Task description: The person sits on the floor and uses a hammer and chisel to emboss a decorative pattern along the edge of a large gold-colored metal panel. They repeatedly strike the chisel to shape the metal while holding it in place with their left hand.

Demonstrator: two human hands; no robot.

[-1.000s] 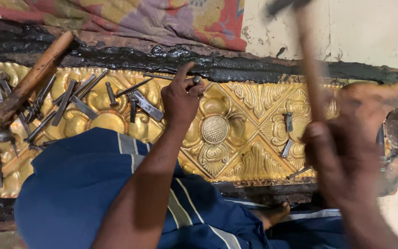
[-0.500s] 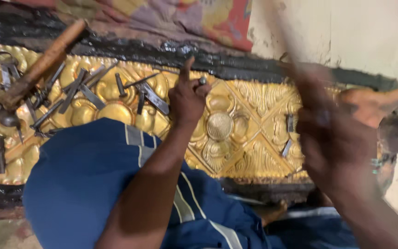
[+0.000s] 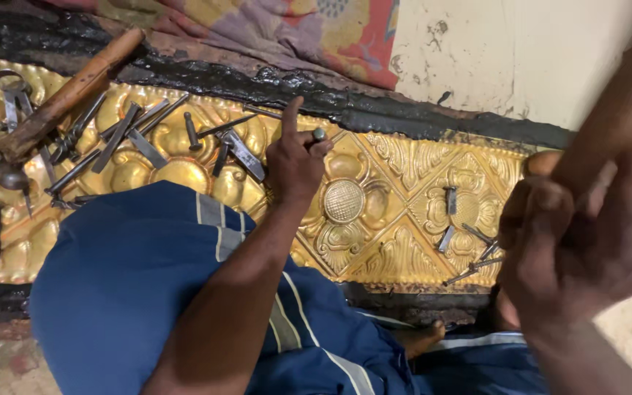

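Left hand (image 3: 295, 162) pinched a small steel punch (image 3: 319, 134) between thumb and curled fingers, forefinger raised, its tip set on the embossed gold panel (image 3: 404, 219) at ten o'clock of the round central boss (image 3: 344, 200). Right hand (image 3: 579, 241) was blurred at three o'clock, fingers apparently wrapped on a wooden handle (image 3: 608, 117), though the grip could not be told for certain. Judged risk: a misaimed blow could glance onto the holding fingers or skid the punch, scarring the relief; loose punches (image 3: 133, 143) at nine o'clock could scatter.

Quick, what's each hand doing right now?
Left hand: closed on a metal punch, set on the gold embossed panel.
Right hand: closed around a blurred wooden handle.
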